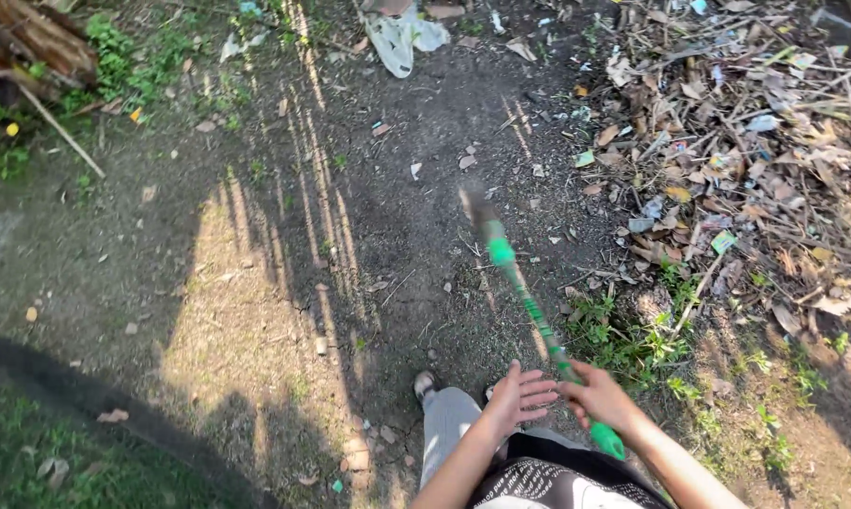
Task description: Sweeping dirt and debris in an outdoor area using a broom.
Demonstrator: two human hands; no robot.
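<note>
Fingers of right hand wrapped around green broom handle, left hand fingers spread, empty, beside it

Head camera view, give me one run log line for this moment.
right hand: grips green broom handle | left hand: open, beside handle | ground: bare dirt, litter pile right

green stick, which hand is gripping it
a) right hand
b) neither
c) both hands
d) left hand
a: the right hand is closed around the green stick near its lower end, while the left hand is spread open beside it, fingers not wrapped around it.
</note>
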